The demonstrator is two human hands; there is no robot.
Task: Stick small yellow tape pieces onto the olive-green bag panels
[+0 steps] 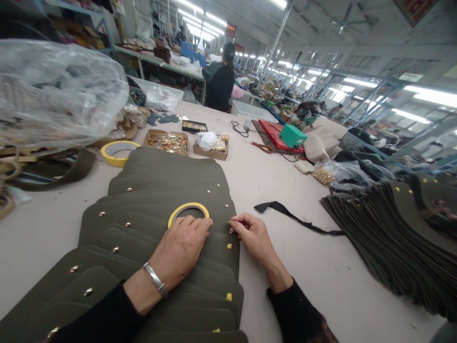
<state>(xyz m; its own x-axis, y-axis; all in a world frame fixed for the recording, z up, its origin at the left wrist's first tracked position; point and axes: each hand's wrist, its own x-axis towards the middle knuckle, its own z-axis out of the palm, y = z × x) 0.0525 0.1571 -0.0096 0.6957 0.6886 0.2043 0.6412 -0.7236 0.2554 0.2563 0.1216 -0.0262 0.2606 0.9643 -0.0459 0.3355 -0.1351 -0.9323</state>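
Overlapping dark olive fabric panels (171, 178) lie in a fanned stack in front of me, dotted with shiny gold studs (116, 249). My left hand (183, 245), with a silver bracelet at the wrist, is closed over the near rim of a roll of yellow tape (189, 206) resting on the panels. At the stack's right edge, my right hand (252, 233) pinches a small bit of yellow tape (230, 222) between thumb and fingertips, close to a stud. Other small yellow tape pieces (229, 246) stick to the panels nearer me along that edge.
Behind the stack stand another yellow tape roll (117, 162), a box of gold metal parts (167, 144) and a smaller box (211, 151). A black strip (296, 219) and a pile of olive pieces (374, 233) lie right. Left is a plastic bag (60, 90); a person (219, 83) stands beyond.
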